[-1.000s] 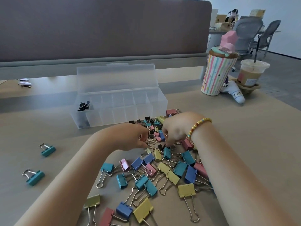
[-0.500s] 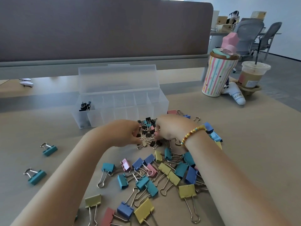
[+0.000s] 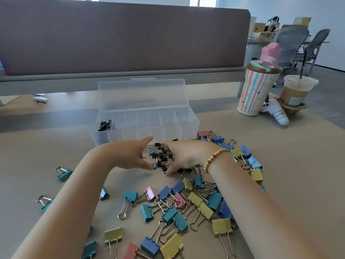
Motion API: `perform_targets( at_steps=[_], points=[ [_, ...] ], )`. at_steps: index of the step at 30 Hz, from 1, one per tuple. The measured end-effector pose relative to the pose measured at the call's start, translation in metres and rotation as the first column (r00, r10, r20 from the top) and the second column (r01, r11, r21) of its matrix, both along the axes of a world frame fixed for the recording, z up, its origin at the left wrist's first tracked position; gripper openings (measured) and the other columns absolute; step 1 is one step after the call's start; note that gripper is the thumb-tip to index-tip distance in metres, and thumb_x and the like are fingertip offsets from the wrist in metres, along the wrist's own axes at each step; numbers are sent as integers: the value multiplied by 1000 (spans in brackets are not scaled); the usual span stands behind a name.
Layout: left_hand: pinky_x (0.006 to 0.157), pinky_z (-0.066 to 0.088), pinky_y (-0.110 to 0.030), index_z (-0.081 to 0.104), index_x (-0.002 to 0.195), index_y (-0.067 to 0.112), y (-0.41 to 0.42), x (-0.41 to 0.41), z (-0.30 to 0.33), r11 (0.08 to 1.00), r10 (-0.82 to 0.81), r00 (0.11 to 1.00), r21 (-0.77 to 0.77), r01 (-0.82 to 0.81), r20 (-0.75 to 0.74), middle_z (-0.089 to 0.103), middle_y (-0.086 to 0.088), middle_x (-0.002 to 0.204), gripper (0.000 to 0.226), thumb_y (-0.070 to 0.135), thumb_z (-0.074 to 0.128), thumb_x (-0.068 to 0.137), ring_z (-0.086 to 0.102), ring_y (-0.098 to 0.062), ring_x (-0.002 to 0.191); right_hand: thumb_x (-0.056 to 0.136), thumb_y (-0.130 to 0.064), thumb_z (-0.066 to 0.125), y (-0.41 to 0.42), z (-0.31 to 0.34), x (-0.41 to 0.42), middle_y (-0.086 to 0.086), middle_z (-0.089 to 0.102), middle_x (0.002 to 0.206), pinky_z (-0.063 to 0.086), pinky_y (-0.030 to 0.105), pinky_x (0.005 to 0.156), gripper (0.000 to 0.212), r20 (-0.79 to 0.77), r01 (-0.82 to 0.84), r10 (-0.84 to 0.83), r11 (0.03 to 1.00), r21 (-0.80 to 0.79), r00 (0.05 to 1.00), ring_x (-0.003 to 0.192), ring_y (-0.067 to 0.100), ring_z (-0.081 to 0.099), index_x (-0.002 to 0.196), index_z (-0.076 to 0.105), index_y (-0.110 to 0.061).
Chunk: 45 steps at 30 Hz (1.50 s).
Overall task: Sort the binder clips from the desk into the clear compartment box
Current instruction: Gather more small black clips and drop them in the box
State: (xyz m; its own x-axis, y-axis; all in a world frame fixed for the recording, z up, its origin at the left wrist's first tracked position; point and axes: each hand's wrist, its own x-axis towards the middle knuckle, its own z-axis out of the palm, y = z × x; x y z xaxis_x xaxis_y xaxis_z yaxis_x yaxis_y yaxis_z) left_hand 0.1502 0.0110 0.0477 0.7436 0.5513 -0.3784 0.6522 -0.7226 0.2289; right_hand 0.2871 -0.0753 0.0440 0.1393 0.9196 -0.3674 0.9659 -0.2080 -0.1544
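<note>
Both hands, left hand [image 3: 130, 156] and right hand [image 3: 186, 156], now spread open, cupping small black clips [image 3: 161, 157].

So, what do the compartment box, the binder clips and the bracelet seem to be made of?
Compartment box: likely clear, slightly frosted plastic, since its dividers show through the walls.
Binder clips: probably painted metal bodies, matte in colour, with shiny bare wire handles.
Bracelet: small glossy yellow beads, a few blue; whether plastic, glass or stone I cannot tell.
</note>
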Motion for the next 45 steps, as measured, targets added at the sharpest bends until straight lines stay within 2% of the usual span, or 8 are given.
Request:
perform_targets(
  at_steps=[4,8,15,19,27,32,40,45],
  points=[
    [83,37,-21,14,148,27,0,2,-9,999,-4,1000,-40,5,14,53,-6,131,80,41,62,85,56,-21,100,84,-41,65,6,-6,-1,9,57,122,44,32,80,59,-5,25,-25,999,41,1000,105,26,55,128,42,-10],
    [65,40,-21,31,136,25,10,-1,-17,997,34,997,-71,-29,66,60,-6,98,64,41,63,83,48,-11,71,87,-38,61,8,-10,0,10,59,113,37,29,69,46,-16,47,-45,993,108,999,89,23,52,120,48,-9],
    [69,40,-19,27,137,29,24,-13,-16,993,59,995,-102,-51,85,51,8,83,70,41,67,80,48,-2,65,85,-43,63,10,-13,1,8,51,133,40,30,83,62,-101,37,-22,989,144,995,117,26,50,135,40,-14],
    [55,37,-17,36,127,25,25,-9,-23,992,55,990,-120,-40,129,51,9,69,54,38,65,83,47,-4,59,90,-37,59,11,-12,-2,5,42,144,37,31,98,64,-88,18,-5,989,146,996,128,25,43,144,31,-18],
    [64,40,-20,35,127,28,32,-21,-20,987,113,987,-128,-98,111,50,12,74,63,46,68,76,48,-3,64,91,-36,57,10,-13,-4,6,47,140,40,32,92,58,-59,36,-27,987,154,998,123,26,47,141,34,-18],
    [74,42,-24,36,121,21,21,-8,-23,993,85,993,-86,-78,80,53,3,97,61,48,68,76,52,-13,80,90,-38,57,11,-14,-6,10,54,128,40,31,78,50,-63,59,-49,984,166,997,111,27,53,132,40,-16],
    [69,41,-25,43,115,17,19,-7,-24,997,67,995,-43,-63,77,56,0,99,43,44,59,86,51,-17,84,92,-36,55,10,-15,-8,12,58,117,38,29,68,43,-29,48,-43,984,173,999,98,28,56,126,40,-14],
    [62,37,-25,43,111,16,15,-4,-27,998,55,991,0,-55,120,53,3,87,40,44,58,86,48,-16,77,95,-31,51,10,-16,-9,12,59,109,38,30,65,35,-1,32,-32,980,195,999,84,24,52,124,40,-14]
  ],
)
